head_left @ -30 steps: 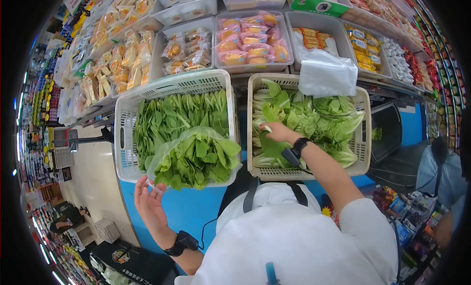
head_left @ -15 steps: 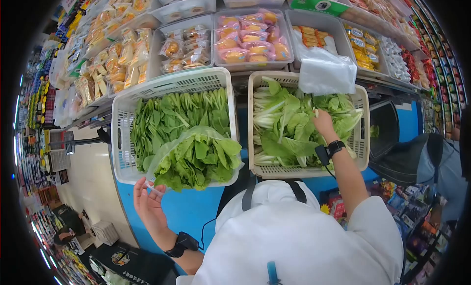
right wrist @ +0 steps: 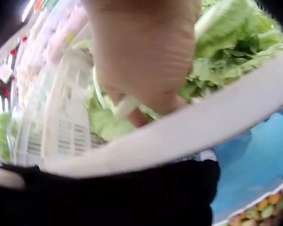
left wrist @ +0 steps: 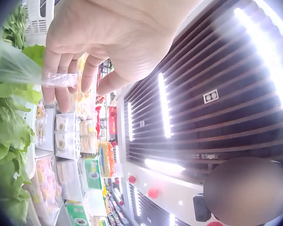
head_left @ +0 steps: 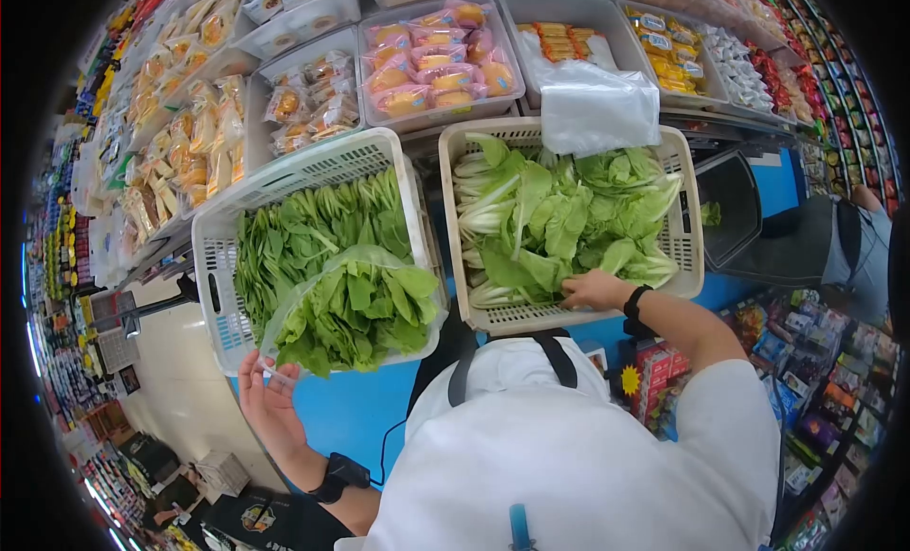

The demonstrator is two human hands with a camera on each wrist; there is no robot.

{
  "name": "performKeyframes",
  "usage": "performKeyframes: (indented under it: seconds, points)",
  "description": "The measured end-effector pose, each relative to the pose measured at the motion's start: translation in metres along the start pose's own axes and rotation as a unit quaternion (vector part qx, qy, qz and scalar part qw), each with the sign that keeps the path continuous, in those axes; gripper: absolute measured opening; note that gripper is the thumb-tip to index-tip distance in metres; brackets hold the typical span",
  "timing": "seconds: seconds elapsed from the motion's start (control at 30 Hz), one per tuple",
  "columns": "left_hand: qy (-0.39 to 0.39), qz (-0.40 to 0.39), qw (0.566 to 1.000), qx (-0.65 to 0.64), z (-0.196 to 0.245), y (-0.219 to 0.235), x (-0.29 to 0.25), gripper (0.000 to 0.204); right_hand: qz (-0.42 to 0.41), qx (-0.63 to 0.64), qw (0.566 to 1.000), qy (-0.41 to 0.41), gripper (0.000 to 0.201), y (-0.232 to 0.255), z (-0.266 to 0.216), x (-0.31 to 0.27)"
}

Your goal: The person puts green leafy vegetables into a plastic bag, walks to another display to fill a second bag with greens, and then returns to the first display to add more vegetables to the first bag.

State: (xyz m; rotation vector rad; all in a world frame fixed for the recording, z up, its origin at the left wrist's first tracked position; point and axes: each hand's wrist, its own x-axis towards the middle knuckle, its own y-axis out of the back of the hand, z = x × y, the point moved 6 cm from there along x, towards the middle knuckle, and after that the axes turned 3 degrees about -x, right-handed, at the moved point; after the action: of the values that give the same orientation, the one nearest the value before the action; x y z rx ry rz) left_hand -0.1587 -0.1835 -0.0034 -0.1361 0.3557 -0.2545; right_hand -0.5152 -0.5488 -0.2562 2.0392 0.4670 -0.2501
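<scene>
In the head view my left hand (head_left: 273, 409) holds the handle of a clear plastic bag (head_left: 275, 335), and the left wrist view has the handle strip looped across its fingers (left wrist: 62, 101). Light green leafy vegetables (head_left: 353, 309) fill the bag, which lies over the front of the left white crate (head_left: 210, 314). My right hand (head_left: 597, 292) reaches into the front of the right white crate (head_left: 697, 238) among pale-stemmed leafy greens (head_left: 555, 210). Close up in the right wrist view, it pinches a white stalk (right wrist: 126, 107) just behind the crate's rim.
Dark green vegetables (head_left: 313, 224) lie in rows in the left crate. A stack of clear bags (head_left: 599, 110) hangs over the right crate's back edge. Tubs of wrapped cakes (head_left: 441, 58) stand behind. A person in dark clothing (head_left: 815, 243) is at the right.
My right hand has gone from the right crate's left part across to its right side, then down to the front rim. The left hand keeps holding the bag. The head view has shifted.
</scene>
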Motion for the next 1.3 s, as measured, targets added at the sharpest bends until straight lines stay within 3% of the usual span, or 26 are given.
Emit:
performKeyframes:
  seconds: [0.07,0.2,0.27,0.47,0.57,0.6,0.67,0.7,0.73,0.77,0.8,0.87,0.9,0.93,1.0,1.03,1.13,1.17,1.3]
  points:
    - [0.004,-0.004,1.0,0.003,0.0,-0.002,-0.002,0.036,-0.014,-0.08,0.994,0.075,0.024,0.005,-0.009,0.003]
    - [-0.005,-0.007,1.0,0.007,0.003,-0.007,-0.006,0.038,-0.035,-0.151,0.987,0.038,0.017,-0.032,0.005,0.021]
    - [-0.008,-0.006,1.0,0.01,0.003,-0.004,-0.01,0.038,-0.001,-0.145,0.989,0.041,0.017,-0.034,0.007,0.019]
    - [-0.012,-0.013,1.0,0.017,0.004,-0.003,-0.011,0.039,0.058,-0.061,0.991,0.105,0.031,0.049,-0.03,0.0]
    - [-0.011,0.002,1.0,0.027,0.005,-0.001,-0.011,0.04,0.255,0.08,0.964,-0.001,0.039,0.127,-0.044,-0.007]
    - [-0.009,0.001,1.0,0.026,0.005,-0.002,-0.011,0.04,0.299,0.109,0.947,-0.05,0.031,0.153,-0.046,-0.011]
    - [-0.014,0.003,1.0,0.022,0.004,-0.001,-0.009,0.04,0.336,0.219,0.907,-0.129,0.021,0.181,-0.036,-0.022]
    - [-0.012,-0.005,1.0,0.021,0.003,-0.001,-0.008,0.041,0.336,0.216,0.908,-0.125,0.021,0.185,-0.037,-0.021]
    - [-0.01,-0.012,1.0,0.019,0.002,-0.001,-0.008,0.042,0.359,0.445,0.806,-0.152,0.021,0.183,-0.025,-0.022]
    - [-0.015,-0.008,1.0,0.014,0.001,0.0,-0.007,0.042,0.357,0.646,0.653,-0.17,0.025,0.175,-0.018,-0.019]
    - [-0.015,-0.007,1.0,0.005,0.0,-0.001,-0.007,0.041,0.355,0.644,0.658,-0.164,0.025,0.177,-0.018,-0.012]
    - [-0.02,0.003,1.0,-0.007,0.0,0.0,-0.007,0.041,0.409,0.775,0.481,-0.018,0.035,0.186,-0.022,0.01]
    - [-0.024,-0.007,1.0,0.0,0.001,0.001,-0.007,0.04,0.421,0.803,0.421,-0.022,0.033,0.19,-0.028,0.018]
    - [-0.027,-0.017,0.999,0.008,0.001,0.0,-0.006,0.04,0.413,0.806,0.425,-0.017,0.033,0.195,-0.032,0.025]
    - [-0.027,-0.009,1.0,0.009,0.001,0.002,-0.007,0.04,0.382,0.809,0.43,-0.122,0.031,0.19,-0.034,0.04]
    - [-0.021,-0.011,1.0,0.01,0.0,0.0,-0.006,0.04,0.374,0.811,0.434,-0.117,0.031,0.193,-0.036,0.051]
    - [-0.028,-0.043,0.997,0.052,-0.003,-0.021,-0.008,0.039,0.312,0.807,0.496,-0.079,0.03,0.204,-0.046,0.094]
    - [-0.03,-0.069,0.994,0.077,-0.004,-0.03,-0.009,0.041,0.312,0.791,0.523,-0.057,0.032,0.22,-0.068,0.107]
    - [-0.059,-0.172,0.974,0.135,-0.008,-0.069,-0.017,0.057,0.184,0.731,0.656,0.031,0.029,0.248,-0.157,0.177]
